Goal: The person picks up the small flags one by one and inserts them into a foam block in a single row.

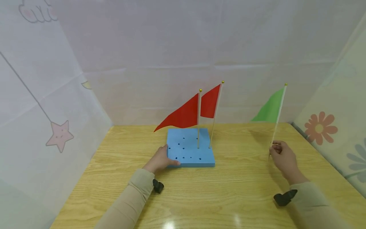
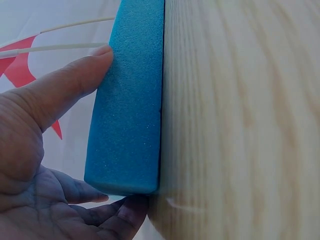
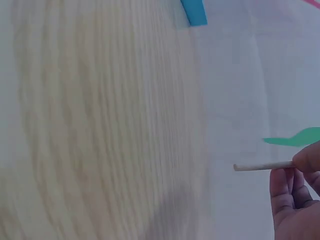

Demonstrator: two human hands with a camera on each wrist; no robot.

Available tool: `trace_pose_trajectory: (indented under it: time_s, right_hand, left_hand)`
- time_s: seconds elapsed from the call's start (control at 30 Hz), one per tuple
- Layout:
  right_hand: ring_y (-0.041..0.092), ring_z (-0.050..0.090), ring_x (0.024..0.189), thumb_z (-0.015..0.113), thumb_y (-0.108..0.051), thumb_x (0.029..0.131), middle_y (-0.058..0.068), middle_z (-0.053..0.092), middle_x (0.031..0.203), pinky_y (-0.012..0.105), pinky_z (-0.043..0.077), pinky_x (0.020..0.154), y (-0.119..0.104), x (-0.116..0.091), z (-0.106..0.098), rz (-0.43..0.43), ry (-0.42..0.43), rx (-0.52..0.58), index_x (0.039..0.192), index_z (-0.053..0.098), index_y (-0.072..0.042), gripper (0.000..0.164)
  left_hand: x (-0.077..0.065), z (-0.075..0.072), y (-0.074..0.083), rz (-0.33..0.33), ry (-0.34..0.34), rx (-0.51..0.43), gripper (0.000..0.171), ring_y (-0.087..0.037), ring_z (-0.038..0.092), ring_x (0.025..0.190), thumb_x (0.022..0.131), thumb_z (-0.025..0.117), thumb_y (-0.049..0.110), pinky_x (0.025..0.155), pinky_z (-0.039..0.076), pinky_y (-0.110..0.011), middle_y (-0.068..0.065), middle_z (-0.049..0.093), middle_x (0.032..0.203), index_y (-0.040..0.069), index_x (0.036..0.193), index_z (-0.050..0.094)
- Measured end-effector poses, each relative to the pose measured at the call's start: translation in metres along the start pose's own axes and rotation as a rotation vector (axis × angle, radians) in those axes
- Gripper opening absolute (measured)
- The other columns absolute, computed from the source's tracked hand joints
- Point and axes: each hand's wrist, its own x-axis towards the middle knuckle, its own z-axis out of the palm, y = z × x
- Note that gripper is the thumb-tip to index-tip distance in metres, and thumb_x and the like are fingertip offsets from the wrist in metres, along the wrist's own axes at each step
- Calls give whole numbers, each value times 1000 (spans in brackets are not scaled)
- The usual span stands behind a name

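Note:
A blue foam board [image 1: 190, 153] with several small holes lies flat on the table. My left hand [image 1: 160, 159] holds its near left corner, thumb [image 2: 75, 82] at the front top edge and fingers around the left side. Two red flags on thin sticks stand in the board's right part: a larger triangular red flag [image 1: 186, 113] and a second red flag [image 1: 210, 103] behind it. Off to the right, my right hand [image 1: 284, 159] pinches the lower stick of a green flag [image 1: 272, 107], held nearly upright; the stick's bare lower end [image 3: 260, 166] sticks out below the fingers.
The wooden table [image 1: 228, 194] ends at the back against a pale cloth wall [image 1: 171, 41]. Printed cloth hangs on both sides, with a pink star [image 1: 59, 136] left and a red flower [image 1: 321, 128] right. Black wrist cameras sit at both cuffs.

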Motion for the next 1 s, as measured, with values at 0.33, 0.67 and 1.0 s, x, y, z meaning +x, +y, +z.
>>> trace_pose_trajectory:
  time_s: [0.33,0.67,1.0]
  right_hand:
    - [-10,43,94,48,-16,109,25,57,122,2,39,76,-28,-10,17,-166,56,50,136,48,13,40]
    - [29,60,103,53,0,105,23,59,110,1,37,83,-65,-16,41,-389,124,77,124,54,14,24]
    - [22,63,98,59,9,101,19,62,103,3,41,85,-90,-16,68,-531,88,147,113,58,12,13]
  left_hand:
    - [-1,1,1,-4,4,-33,108,-38,43,133,81,91,25,114,37,-54,-28,36,155,-7,160,24]
    - [-3,1,1,-4,13,-45,109,-40,41,138,81,91,24,114,36,-54,-28,33,158,-7,160,23]
    - [-2,1,0,14,12,-13,109,-38,43,135,82,91,26,113,38,-51,-28,37,155,-7,160,23]
